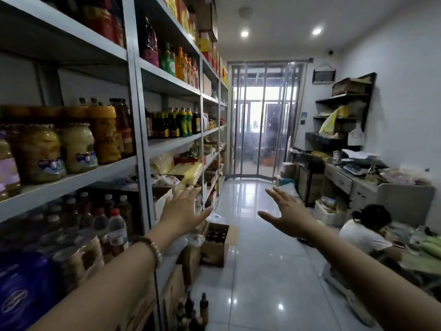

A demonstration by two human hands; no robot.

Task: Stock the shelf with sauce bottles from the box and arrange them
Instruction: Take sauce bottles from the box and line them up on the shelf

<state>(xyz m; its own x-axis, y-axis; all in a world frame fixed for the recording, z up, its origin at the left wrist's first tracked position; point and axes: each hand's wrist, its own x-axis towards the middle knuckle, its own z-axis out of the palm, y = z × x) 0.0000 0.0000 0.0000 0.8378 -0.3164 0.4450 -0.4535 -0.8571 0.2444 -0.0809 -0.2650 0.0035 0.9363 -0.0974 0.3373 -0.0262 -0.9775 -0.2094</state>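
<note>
1. Narrow and crowded, the storeroom ran from grey metal shelving (140, 144) on the left to a strip-curtain doorway (262, 120) at the far end, with a glossy tiled floor (262, 271) between.
2. Both hands were stretched out and held nothing. The left hand (183, 211) had its fingers straight and spread beside the shelving, and the right hand (290, 216) was spread the same way over the aisle.
3. An open cardboard box (214, 253) sat on the floor by the foot of the shelving, with dark sauce bottles (216, 235) upright inside.
4. A row of dark bottles (171, 126) stood on a middle shelf.
5. I judged this to be the approach, with no bottle lifted yet. The next move would call for stepping forward, stooping to the box and gripping a bottle round its neck.
6. Another person (365, 232) crouched on the right, well apart.
</note>
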